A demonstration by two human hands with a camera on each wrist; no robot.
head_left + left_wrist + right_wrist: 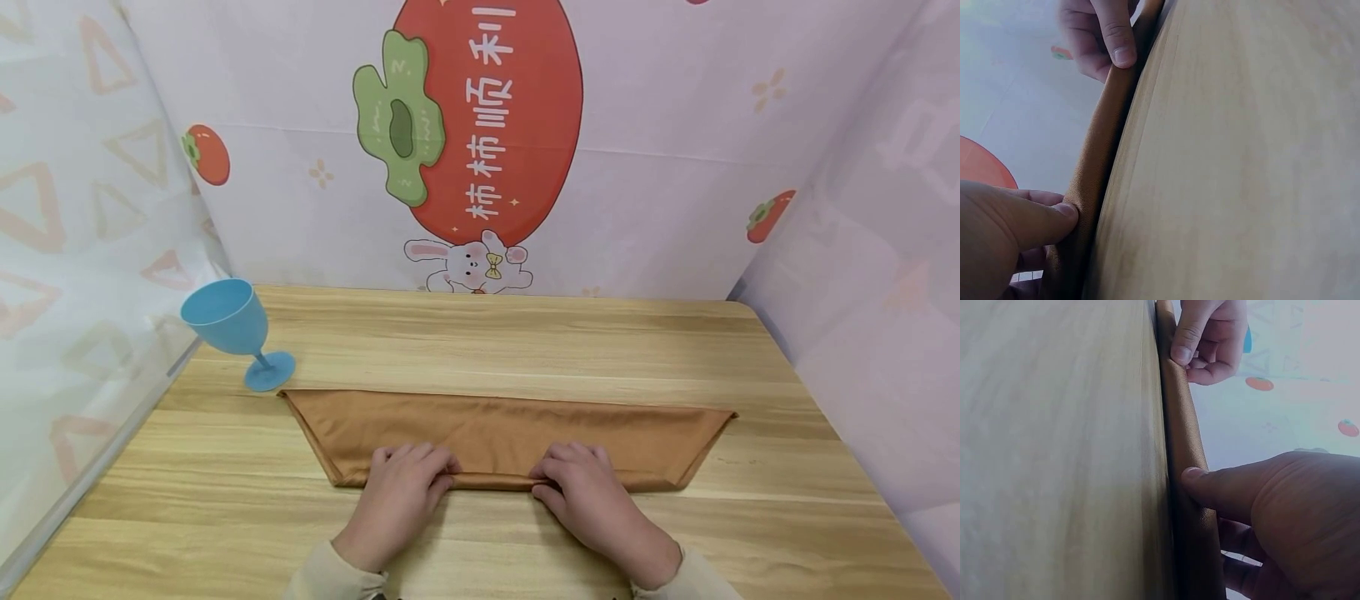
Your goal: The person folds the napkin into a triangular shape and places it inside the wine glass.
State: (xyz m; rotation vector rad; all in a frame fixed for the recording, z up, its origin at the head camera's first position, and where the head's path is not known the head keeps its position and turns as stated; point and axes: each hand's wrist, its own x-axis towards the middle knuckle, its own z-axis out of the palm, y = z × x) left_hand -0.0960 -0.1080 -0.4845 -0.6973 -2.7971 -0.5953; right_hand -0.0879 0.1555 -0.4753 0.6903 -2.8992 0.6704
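Note:
A brown cloth napkin (480, 429) lies folded into a wide trapezoid on the table, its near edge rolled into a narrow band. My left hand (405, 496) pinches that rolled edge left of the middle, thumb in front and fingers over the top. To the right of the middle, my right hand (585, 500) grips the same roll in the same way. Both wrist views show the thumbs pressing on the rolled cloth (1094, 147), with the curled fingers partly hidden behind it. A short stretch of roll shows between the hands.
A blue plastic goblet (228, 321) stands on the wooden table (495, 342) at the back left, close to the napkin's far left corner. A printed cloth backdrop (660, 208) rises behind the table, and hanging sheets border both sides.

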